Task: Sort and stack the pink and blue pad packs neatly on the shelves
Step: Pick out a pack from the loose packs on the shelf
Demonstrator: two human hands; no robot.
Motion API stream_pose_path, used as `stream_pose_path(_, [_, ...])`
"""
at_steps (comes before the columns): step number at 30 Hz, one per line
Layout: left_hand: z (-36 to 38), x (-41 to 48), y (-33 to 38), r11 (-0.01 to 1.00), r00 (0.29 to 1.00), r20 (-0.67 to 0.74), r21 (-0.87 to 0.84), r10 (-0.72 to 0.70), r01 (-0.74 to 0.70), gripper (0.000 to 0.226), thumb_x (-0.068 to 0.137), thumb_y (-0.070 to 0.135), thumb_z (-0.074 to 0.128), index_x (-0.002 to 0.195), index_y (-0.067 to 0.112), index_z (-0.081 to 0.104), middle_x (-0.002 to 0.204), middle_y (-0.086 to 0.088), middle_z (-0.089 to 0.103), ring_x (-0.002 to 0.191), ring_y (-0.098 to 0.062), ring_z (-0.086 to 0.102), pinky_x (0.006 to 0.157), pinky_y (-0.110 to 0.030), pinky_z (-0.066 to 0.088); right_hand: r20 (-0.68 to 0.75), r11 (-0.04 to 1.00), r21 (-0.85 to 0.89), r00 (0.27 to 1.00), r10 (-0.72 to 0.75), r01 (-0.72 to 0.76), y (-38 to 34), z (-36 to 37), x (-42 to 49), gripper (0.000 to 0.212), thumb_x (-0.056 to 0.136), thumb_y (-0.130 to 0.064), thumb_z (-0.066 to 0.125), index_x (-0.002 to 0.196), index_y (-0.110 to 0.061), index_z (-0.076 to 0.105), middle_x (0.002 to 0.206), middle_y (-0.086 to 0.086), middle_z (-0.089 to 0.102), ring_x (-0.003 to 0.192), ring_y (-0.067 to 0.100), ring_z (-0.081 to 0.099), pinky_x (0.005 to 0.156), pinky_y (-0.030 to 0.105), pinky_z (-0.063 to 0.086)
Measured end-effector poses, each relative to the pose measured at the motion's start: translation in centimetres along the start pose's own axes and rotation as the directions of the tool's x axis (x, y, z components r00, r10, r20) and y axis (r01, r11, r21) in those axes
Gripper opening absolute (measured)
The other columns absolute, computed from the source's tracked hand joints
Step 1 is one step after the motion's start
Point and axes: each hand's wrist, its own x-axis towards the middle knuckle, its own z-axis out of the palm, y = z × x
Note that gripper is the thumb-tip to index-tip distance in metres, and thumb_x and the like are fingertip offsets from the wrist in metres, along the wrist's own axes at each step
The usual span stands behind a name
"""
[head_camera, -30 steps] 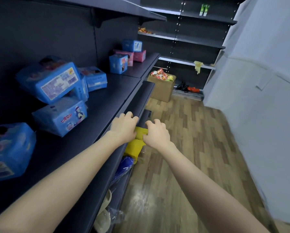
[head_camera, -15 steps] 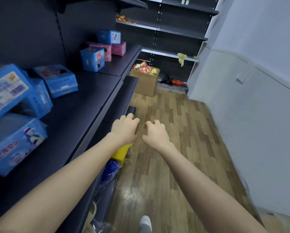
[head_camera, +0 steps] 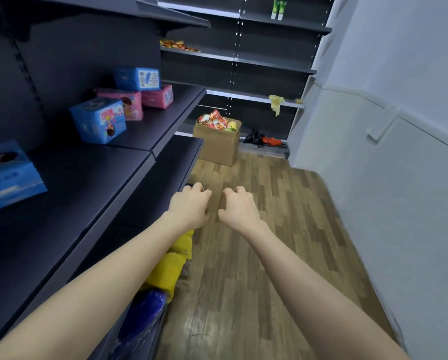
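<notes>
Dark shelving [head_camera: 87,188] lines the left of a narrow aisle with a wooden floor [head_camera: 256,255]. On the middle shelf a front blue pack [head_camera: 98,120] stands just before a larger pink pack [head_camera: 125,103] and a smaller pink pack [head_camera: 157,96]. A top blue pack [head_camera: 137,78] lies across those two, and a near blue pack [head_camera: 7,175] sits at the left edge. The left hand [head_camera: 189,209] and right hand [head_camera: 239,209] hover side by side, apart from every pack. Each grip is loose, fingers half curled, holding nothing.

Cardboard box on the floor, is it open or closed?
Open: the cardboard box shows snack packets heaped above its rim.
</notes>
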Motion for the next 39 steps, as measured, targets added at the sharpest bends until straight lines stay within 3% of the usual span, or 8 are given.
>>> stream_pose_path(24, [2.1,18.3,2.5,0.998,0.998,0.039,0.038,0.055,-0.056,0.041,0.090,0.031,0.053,0.127,0.017,0.046,0.127,-0.005,0.044,0.112,-0.027,0.047,0.079,-0.035,0.045,0.045,0.999,-0.003,0.998,0.052,-0.052,8.4,-2.2,15.9,0.046,0.091,-0.021,0.052,0.135,-0.013,0.039,0.139,0.014,0.036,0.128,0.033,0.034,0.099,0.040,0.039])
stream_pose_path(29, [2.4,23.6,1.3,0.996,0.996,0.036,0.018,0.082,-0.082,0.029,0.088,0.028,0.053,0.115,0.017,0.050,0.120,-0.005,0.046,0.108,-0.027,0.048,0.074,-0.035,0.044,0.047,0.996,-0.008,0.995,0.085,-0.085,8.7,-2.2,21.0,0.046,0.091,-0.021,0.052,0.134,-0.012,0.041,0.135,0.014,0.039,0.126,0.034,0.036,0.098,0.040,0.038])
stream_pose_path(34, [2.2,29.2,-1.3,0.996,0.995,0.034,0.009,0.090,-0.090,0.034,0.089,0.028,0.051,0.121,0.017,0.048,0.123,-0.006,0.046,0.109,-0.028,0.048,0.075,-0.035,0.044,0.048,0.995,-0.016,0.994,0.103,-0.102,7.9,-2.6,26.9,0.038,0.090,-0.022,0.052,0.126,-0.011,0.045,0.128,0.013,0.044,0.122,0.033,0.038,0.097,0.040,0.040])
stream_pose_path(39, [1.5,34.1,-4.7,0.998,0.998,0.017,0.032,0.060,-0.061,0.041,0.089,0.030,0.053,0.127,0.017,0.045,0.128,-0.006,0.044,0.114,-0.027,0.047,0.078,-0.033,0.043,0.032,0.996,-0.026,0.995,0.092,-0.091,6.3,-3.2,32.8,0.043,0.090,-0.021,0.052,0.132,-0.013,0.042,0.133,0.013,0.042,0.124,0.033,0.037,0.097,0.041,0.039])
